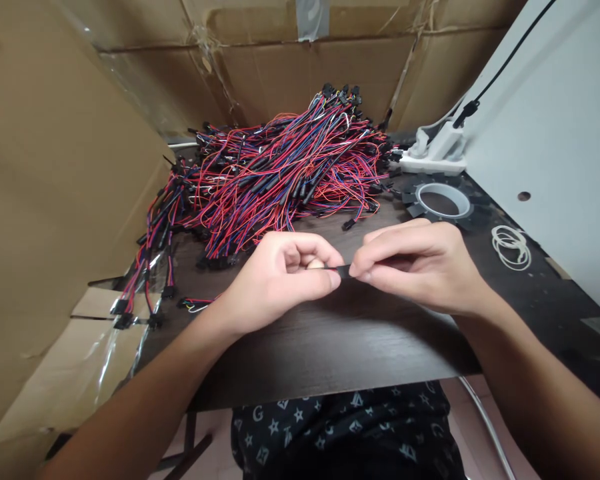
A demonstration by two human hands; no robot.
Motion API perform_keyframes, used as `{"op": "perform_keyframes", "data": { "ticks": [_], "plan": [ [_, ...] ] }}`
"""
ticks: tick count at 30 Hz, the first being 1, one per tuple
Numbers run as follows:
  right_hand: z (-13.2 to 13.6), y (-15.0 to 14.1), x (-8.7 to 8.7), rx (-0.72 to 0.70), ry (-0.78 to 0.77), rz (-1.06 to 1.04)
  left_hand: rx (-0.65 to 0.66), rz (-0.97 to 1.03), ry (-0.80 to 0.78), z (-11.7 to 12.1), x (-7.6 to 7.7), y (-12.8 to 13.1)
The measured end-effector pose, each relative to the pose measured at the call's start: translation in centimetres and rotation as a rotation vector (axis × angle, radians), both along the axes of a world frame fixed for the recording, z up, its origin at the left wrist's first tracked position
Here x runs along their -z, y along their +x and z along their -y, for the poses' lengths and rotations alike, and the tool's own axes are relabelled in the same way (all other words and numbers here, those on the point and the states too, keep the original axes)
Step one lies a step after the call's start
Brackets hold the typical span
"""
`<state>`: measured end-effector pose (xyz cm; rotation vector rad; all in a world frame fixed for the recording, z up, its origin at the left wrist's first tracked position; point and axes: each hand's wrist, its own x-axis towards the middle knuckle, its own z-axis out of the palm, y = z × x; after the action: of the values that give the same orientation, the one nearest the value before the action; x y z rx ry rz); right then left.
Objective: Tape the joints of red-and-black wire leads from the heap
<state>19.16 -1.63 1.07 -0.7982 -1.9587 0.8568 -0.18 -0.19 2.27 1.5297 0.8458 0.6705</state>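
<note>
The left hand (275, 283) and right hand (420, 263) pinch a narrow black piece (345, 271) between tightly closed fingers (387, 248), above the dark wood-grain desk (330, 357), nearer than the red-and-blue wire pile (280, 175). Keeping both pinches aligned should limit twisting.

blk garment (347, 433) w/ lt grey stars (299, 415), G's (258, 414) & monogram-type symbols (407, 451), L hand (275, 283) & R hand (420, 263) bare
</note>
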Motion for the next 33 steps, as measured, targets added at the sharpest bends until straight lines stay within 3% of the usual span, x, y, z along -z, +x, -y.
{"op": "perform_keyframes", "data": {
  "ticks": [7, 16, 24, 33],
  "plan": [
    [-0.11, -0.34, -0.11, -0.017, 0.096, -0.001, -0.032, -0.02, -0.014, 0.02, 0.28, 0.22],
    [-0.01, -0.14, 0.13, -0.001, 0.108, 0.04, -0.072, -0.05, -0.026, 0.07, 0.37, 0.53],
    [0.59, 0.09, 0.65, 0.113, -0.034, 0.018, -0.12, -0.083, 0.032, 0.23, 0.25, 0.73],
    [0.37, -0.21, 0.48, 0.129, 0.061, 0.072, -0.119, -0.08, 0.058, 0.08, 0.44, 0.64]
  ]
}}
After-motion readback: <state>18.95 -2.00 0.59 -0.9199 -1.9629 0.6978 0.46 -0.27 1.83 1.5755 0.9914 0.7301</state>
